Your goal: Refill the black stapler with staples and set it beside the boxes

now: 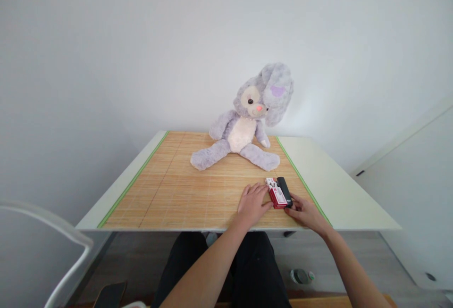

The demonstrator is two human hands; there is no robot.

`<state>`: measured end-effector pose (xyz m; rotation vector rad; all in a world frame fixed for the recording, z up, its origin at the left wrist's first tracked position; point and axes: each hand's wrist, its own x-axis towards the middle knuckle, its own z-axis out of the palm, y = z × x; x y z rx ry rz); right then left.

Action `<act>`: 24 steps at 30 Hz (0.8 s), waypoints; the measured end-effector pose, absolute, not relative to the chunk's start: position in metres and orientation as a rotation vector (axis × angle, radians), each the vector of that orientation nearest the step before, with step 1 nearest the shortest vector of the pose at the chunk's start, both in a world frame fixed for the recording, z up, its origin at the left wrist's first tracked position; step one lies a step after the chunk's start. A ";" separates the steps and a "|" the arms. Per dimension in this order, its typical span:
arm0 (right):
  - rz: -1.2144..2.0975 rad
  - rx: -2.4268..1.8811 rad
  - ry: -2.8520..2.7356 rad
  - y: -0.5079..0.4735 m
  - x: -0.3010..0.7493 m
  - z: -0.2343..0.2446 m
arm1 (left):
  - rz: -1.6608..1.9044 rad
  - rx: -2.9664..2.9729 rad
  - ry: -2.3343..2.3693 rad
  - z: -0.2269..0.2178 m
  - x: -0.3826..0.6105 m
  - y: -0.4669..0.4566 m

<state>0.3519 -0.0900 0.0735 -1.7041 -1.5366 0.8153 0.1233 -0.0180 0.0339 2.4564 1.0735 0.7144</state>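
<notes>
Small red-and-white boxes (278, 196) lie together on the bamboo mat (170, 190), one with a picture on its top. Against their right side lies a black elongated object (284, 189), which looks like a stapler. My left hand (252, 203) rests on the mat to the left of the boxes, fingers stretched out and apart, its fingertips and thumb at their left edge. At the near right end of the black object, my right hand (305, 211) has its fingers along the side and its thumb at the near corner. Its grip is partly hidden.
A lilac plush rabbit (242, 133) sits on the mat behind the boxes, against the wall. White table (339, 190) surface shows beyond the mat's green edges. A bottle (301, 276) lies on the floor below. At lower left is a curved white bar (53, 223).
</notes>
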 end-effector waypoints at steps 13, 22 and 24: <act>0.793 -1.685 -1.355 -0.132 0.366 0.044 | 0.791 2.399 1.337 0.042 0.066 -0.085; 0.628 -1.970 -1.053 -0.237 0.328 -0.044 | 0.768 2.422 1.936 -0.052 -0.112 -0.207; 0.707 -2.017 -1.108 -0.248 0.312 -0.065 | 0.783 2.214 2.106 -0.070 -0.147 -0.212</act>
